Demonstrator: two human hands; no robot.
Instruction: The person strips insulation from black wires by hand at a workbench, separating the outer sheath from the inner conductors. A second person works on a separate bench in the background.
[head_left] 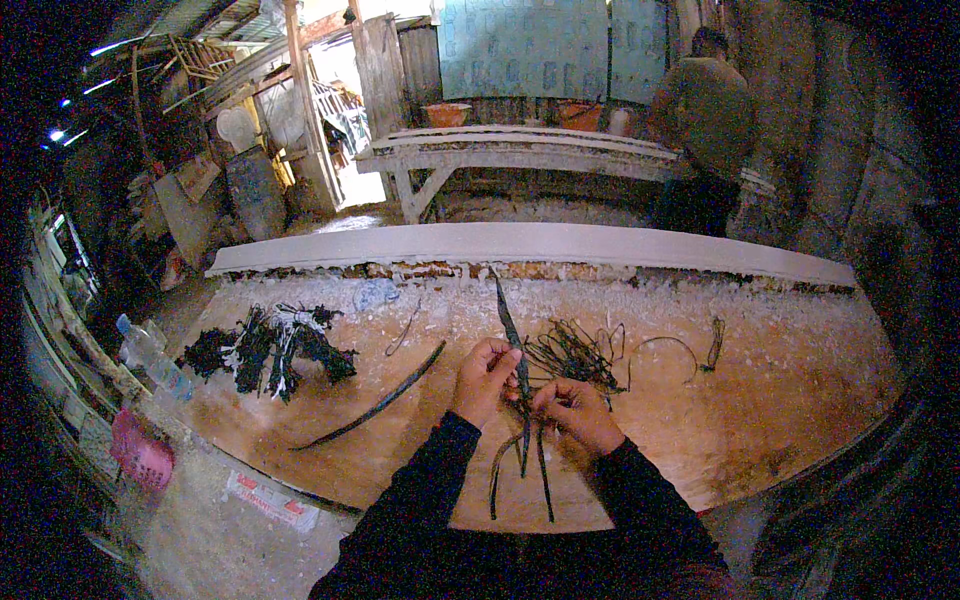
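Note:
My left hand (pixel 488 382) pinches a long, flat black strip (pixel 507 315) between thumb and fingers, above the middle of the wooden table. The strip's pointed upper end reaches toward the table's far edge. Close on the right, my right hand (pixel 577 412) has its fingertips pinched beside the strip. What it grips is too small to make out. Below both hands, narrow dark strips (pixel 544 485) extend toward me. Just beyond my right hand lies a tangle of thin dark wire or cord (pixel 575 352). A curved dark strip (pixel 380 403) rests left of my left hand.
Bundles of black strips (pixel 262 350) with pale pieces lie on the table's left side. Beside them a clear plastic bottle (pixel 155 355) leans near the edge, above a pink basket (pixel 142 452). A white ledge (pixel 530 243) borders the far side. A person (pixel 705 130) stands beyond, by a bench (pixel 520 145).

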